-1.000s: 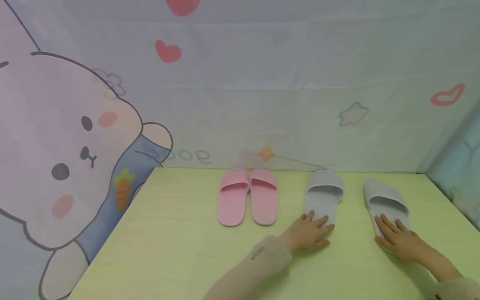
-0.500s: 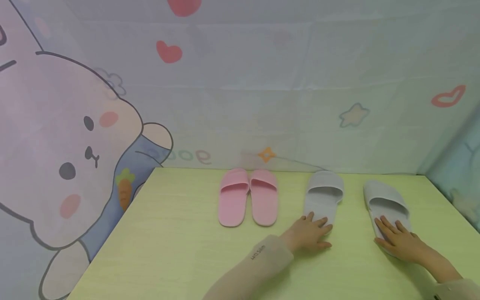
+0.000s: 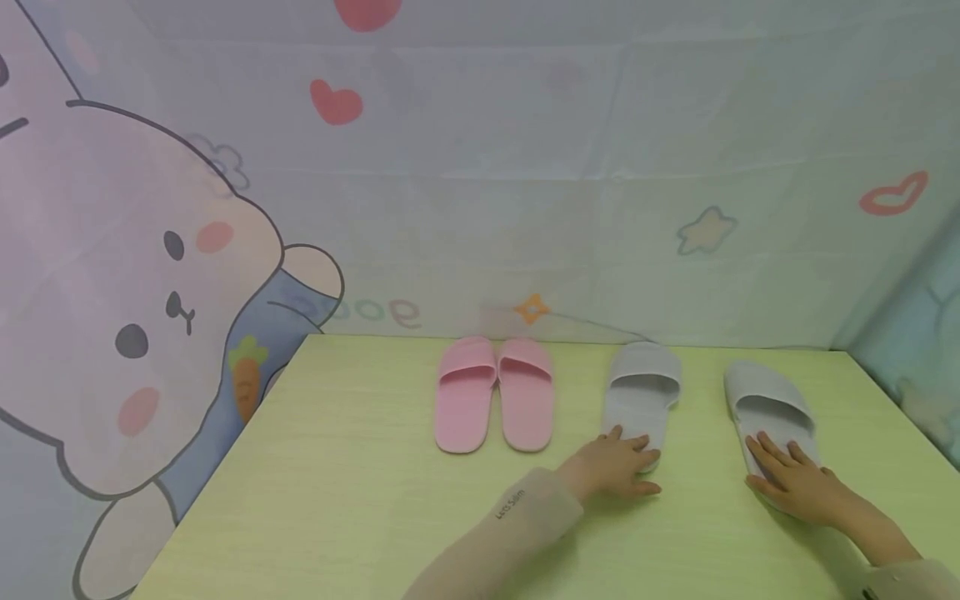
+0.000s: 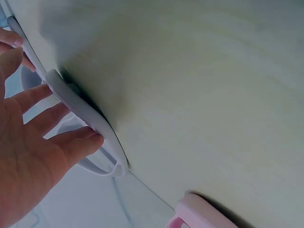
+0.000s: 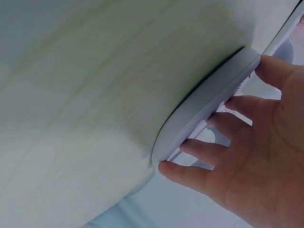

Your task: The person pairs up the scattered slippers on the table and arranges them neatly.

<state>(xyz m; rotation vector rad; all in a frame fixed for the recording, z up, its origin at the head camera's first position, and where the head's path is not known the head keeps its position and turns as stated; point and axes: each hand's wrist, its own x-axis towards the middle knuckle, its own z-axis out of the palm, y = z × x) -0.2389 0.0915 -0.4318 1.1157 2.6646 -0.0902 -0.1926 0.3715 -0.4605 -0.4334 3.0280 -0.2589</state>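
Two grey slippers lie on the table, toes toward the back wall. My left hand rests spread fingers on the heel end of the left grey slipper. In the left wrist view, its fingertips touch that slipper's insole and edge. The right grey slipper is turned at an angle, its toe pointing to the back left. My right hand lies over its heel with fingers spread. The right wrist view shows thumb and little finger at the slipper's edges. Both heels are partly covered.
A pair of pink slippers, the left one and the right one, stands side by side, left of the grey ones. The light yellow-green table ends at a printed cloth backdrop.
The left grey slipper has slid slightly left, toward the pink pair, with my left hand on it. The right hand and its slipper show little movement.
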